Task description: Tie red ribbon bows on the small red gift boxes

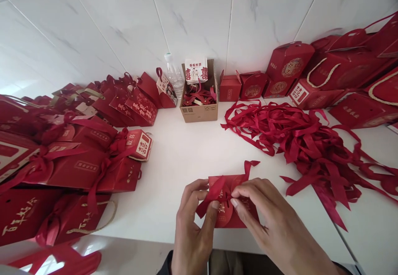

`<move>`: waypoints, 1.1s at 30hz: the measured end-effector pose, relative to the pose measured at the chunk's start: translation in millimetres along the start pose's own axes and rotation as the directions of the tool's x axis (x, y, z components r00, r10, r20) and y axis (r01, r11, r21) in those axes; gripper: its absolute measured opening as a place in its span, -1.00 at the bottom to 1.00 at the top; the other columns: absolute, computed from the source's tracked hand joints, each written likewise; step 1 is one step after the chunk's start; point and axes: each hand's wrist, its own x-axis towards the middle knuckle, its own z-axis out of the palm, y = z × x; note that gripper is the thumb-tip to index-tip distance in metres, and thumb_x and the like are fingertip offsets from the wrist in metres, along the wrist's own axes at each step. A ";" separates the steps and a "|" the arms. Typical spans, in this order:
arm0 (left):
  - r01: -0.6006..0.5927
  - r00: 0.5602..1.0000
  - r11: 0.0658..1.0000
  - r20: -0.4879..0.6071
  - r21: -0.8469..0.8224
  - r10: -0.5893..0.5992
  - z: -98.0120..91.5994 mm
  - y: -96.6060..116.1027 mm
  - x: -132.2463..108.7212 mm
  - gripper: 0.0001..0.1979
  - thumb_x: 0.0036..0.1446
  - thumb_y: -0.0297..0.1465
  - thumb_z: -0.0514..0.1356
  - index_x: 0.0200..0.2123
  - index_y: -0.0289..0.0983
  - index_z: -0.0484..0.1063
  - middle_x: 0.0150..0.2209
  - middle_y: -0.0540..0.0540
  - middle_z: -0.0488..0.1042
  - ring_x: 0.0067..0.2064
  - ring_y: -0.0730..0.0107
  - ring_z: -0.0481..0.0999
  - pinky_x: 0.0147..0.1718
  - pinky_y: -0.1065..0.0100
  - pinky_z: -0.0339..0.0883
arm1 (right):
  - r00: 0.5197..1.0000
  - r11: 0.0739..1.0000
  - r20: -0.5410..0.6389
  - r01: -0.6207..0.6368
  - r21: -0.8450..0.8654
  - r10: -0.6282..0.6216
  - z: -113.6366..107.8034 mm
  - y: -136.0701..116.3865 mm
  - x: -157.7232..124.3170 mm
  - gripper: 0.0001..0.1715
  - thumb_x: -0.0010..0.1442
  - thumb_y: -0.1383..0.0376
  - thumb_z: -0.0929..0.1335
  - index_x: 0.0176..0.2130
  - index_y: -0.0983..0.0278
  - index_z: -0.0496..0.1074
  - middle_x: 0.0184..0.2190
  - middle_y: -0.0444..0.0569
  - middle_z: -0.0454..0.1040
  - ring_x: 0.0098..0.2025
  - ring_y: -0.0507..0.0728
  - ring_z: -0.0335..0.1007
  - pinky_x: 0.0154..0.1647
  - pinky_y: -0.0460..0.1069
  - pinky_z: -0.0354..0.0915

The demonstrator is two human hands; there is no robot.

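Note:
A small red gift box [231, 221] with gold characters lies on the white table near its front edge, between my hands. A red ribbon [217, 188] crosses its top, one loose end rising behind the box. My left hand [198, 212] is at the box's left side, thumb and fingers closed on the ribbon's left part. Thumb and forefinger of my right hand [264, 212] pinch the ribbon near the middle of the box top. The ribbon's exact path under my fingertips is hidden.
Tangled red ribbons [289, 134] lie to the right. An open cardboard box [199, 114] with red pieces and a printed card stands at the back, beside a plastic bottle [173, 74]. Red gift boxes crowd the left [83, 163] and back right [289, 65], against a tiled wall [199, 13].

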 end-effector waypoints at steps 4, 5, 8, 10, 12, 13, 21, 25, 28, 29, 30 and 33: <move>0.010 1.000 1.000 -0.004 0.021 -0.009 4.7 1.0 -1.8 -0.88 0.41 -0.35 0.19 -0.13 -0.14 0.56 0.09 -0.16 0.49 0.15 0.15 0.55 -0.11 0.31 0.50 | 1.000 0.998 -0.021 0.023 -0.057 -0.024 3.6 0.7 -0.4 -0.87 0.53 0.32 0.23 -0.13 0.14 0.30 -0.23 -0.05 0.42 -0.22 0.19 0.39 -0.23 0.11 0.35; 0.013 1.000 1.000 0.004 0.024 -0.013 5.4 1.8 -1.8 -0.88 0.41 -0.35 0.19 -0.12 -0.13 0.55 0.09 -0.15 0.49 0.14 0.16 0.55 -0.12 0.32 0.50 | 0.999 0.997 -0.028 0.026 -0.071 -0.028 4.2 0.9 -0.2 -0.86 0.54 0.32 0.21 -0.14 0.15 0.29 -0.24 -0.05 0.41 -0.23 0.19 0.38 -0.24 0.11 0.34; 0.014 1.000 1.000 0.005 0.025 -0.014 6.3 4.0 -1.1 -0.89 0.41 -0.36 0.19 -0.11 -0.11 0.54 0.09 -0.13 0.47 0.12 0.23 0.55 -0.05 0.33 0.50 | 0.999 0.995 -0.041 0.028 -0.092 -0.032 3.2 0.4 0.2 -0.84 0.53 0.33 0.19 -0.17 0.16 0.25 -0.27 -0.06 0.36 -0.28 0.17 0.35 -0.28 0.09 0.33; -0.001 1.000 1.000 -0.017 0.027 0.001 6.4 4.7 -0.3 -0.90 0.40 -0.37 0.20 -0.11 -0.10 0.53 0.07 -0.10 0.48 0.12 0.27 0.55 -0.03 0.35 0.50 | 0.997 0.995 -0.049 0.047 -0.088 -0.052 0.5 -0.6 0.3 -0.84 0.52 0.34 0.19 -0.18 0.17 0.23 -0.28 -0.07 0.34 -0.31 0.15 0.34 -0.32 0.06 0.34; -0.018 0.999 0.999 -0.033 0.032 0.020 6.4 4.9 0.3 -0.91 0.39 -0.38 0.21 -0.12 -0.09 0.52 0.06 -0.07 0.48 0.12 0.30 0.55 -0.02 0.37 0.49 | 0.996 0.995 -0.066 0.059 -0.076 -0.065 -2.3 -1.4 -0.2 -0.85 0.52 0.34 0.18 -0.18 0.17 0.23 -0.29 -0.07 0.33 -0.33 0.13 0.35 -0.35 0.03 0.36; -0.027 0.999 0.999 -0.036 0.033 0.028 6.5 4.9 0.5 -0.92 0.39 -0.38 0.22 -0.12 -0.09 0.52 0.05 -0.06 0.49 0.11 0.32 0.55 -0.02 0.38 0.48 | 0.995 0.996 -0.076 0.059 -0.070 -0.064 -3.2 -1.6 -0.7 -0.85 0.52 0.33 0.18 -0.17 0.17 0.23 -0.29 -0.07 0.33 -0.33 0.13 0.35 -0.36 0.02 0.37; -0.012 0.999 1.000 -0.043 0.009 0.012 7.8 6.3 1.2 -0.92 0.38 -0.36 0.22 -0.13 -0.11 0.54 0.06 -0.09 0.50 0.12 0.28 0.55 0.02 0.35 0.47 | 0.993 0.999 -0.110 -0.036 0.009 0.037 -0.5 1.9 -7.8 -0.83 0.55 0.21 0.17 -0.15 0.14 0.24 -0.26 -0.07 0.37 -0.32 0.12 0.39 -0.35 0.01 0.37; 0.024 0.999 0.999 -0.037 -0.021 -0.025 5.1 7.9 2.7 -0.89 0.40 -0.34 0.19 -0.16 -0.13 0.54 0.05 -0.10 0.54 0.10 0.28 0.57 0.01 0.34 0.47 | 0.994 0.997 -0.082 -0.075 0.012 0.076 -3.0 5.6 -6.9 -0.88 0.55 0.19 0.20 -0.07 0.10 0.29 -0.22 -0.09 0.46 -0.25 0.12 0.46 -0.30 0.00 0.41; 0.062 0.998 0.996 -0.007 -0.057 -0.062 1.7 8.9 3.9 -0.87 0.41 -0.30 0.18 -0.15 -0.12 0.55 0.09 -0.10 0.56 0.13 0.24 0.57 0.07 0.30 0.44 | 0.995 0.997 -0.094 -0.023 -0.075 0.016 -5.4 11.6 -3.9 -0.78 0.54 0.22 0.21 0.14 0.06 0.29 -0.14 -0.06 0.52 -0.16 0.16 0.53 -0.23 0.03 0.45; 0.075 0.997 0.995 -0.003 -0.065 -0.076 0.5 9.2 4.1 -0.86 0.41 -0.28 0.19 -0.15 -0.13 0.55 0.11 -0.10 0.57 0.15 0.22 0.56 0.09 0.28 0.43 | 0.995 0.994 -0.100 -0.003 -0.107 -0.008 -5.8 13.9 -3.1 -0.78 0.54 0.23 0.22 0.13 0.06 0.31 -0.16 -0.06 0.53 -0.16 0.17 0.53 -0.23 0.04 0.45; 0.090 0.996 0.993 -0.001 -0.071 -0.091 -0.7 9.4 4.1 -0.86 0.40 -0.27 0.20 -0.15 -0.13 0.55 0.12 -0.11 0.57 0.17 0.21 0.56 0.10 0.28 0.42 | 0.995 0.991 -0.101 0.012 -0.130 -0.025 -6.1 16.0 -2.5 -0.82 0.53 0.22 0.22 0.07 0.07 0.34 -0.19 -0.07 0.53 -0.18 0.18 0.53 -0.25 0.05 0.45; 0.142 0.990 0.986 0.003 -0.086 -0.142 -4.3 9.5 2.9 -0.81 0.40 -0.20 0.19 -0.11 -0.14 0.56 0.14 -0.13 0.56 0.18 0.17 0.55 0.08 0.28 0.42 | 0.990 0.991 -0.140 -0.012 -0.131 -0.006 -6.8 20.9 -3.2 -0.87 0.53 0.22 0.23 -0.10 0.10 0.35 -0.26 -0.08 0.51 -0.23 0.17 0.52 -0.29 0.04 0.43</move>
